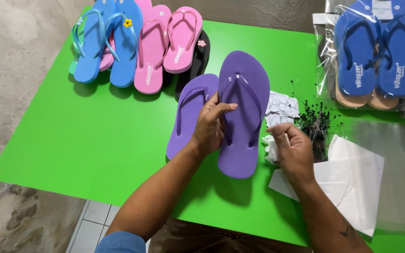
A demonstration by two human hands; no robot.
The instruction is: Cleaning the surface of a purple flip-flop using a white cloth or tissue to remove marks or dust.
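My left hand (pixel 212 125) grips the inner edge of a purple flip-flop (pixel 241 117) and holds it raised above the green table (pixel 94 136). A second purple flip-flop (pixel 188 112) lies just left of it, partly under my wrist. My right hand (pixel 292 150) hovers right of the raised flip-flop, its fingers curled over small white paper tags (pixel 272 147). More white tags (pixel 282 107) lie beyond it, next to a heap of black plastic fasteners (pixel 316 122).
Blue flip-flops (pixel 108 42), pink flip-flops (pixel 167 44) and a black one (pixel 198 65) are stacked at the table's far left. Bagged blue flip-flops (pixel 378 51) lie at the far right. White sheets (pixel 352 180) and clear bags (pixel 394 154) lie at the near right.
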